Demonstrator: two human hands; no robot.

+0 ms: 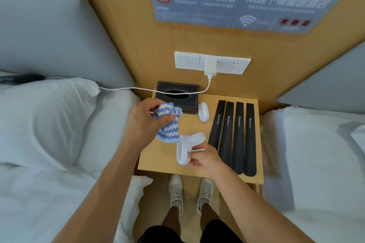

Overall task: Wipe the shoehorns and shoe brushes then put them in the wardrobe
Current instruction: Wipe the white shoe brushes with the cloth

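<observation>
Four shoehorns (pixel 233 136), perhaps three brushes (pixel 203 111).

Both hands raised, left hand (pixel 147 118) and right hand (pixel 205 157) curled, gripping.

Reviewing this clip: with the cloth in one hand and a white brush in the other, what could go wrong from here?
1. The right hand pinches the held brush only at one end, so wiping pressure could twist it loose.
2. The cloth dangles from the left hand near the white cable; it might snag.
</observation>
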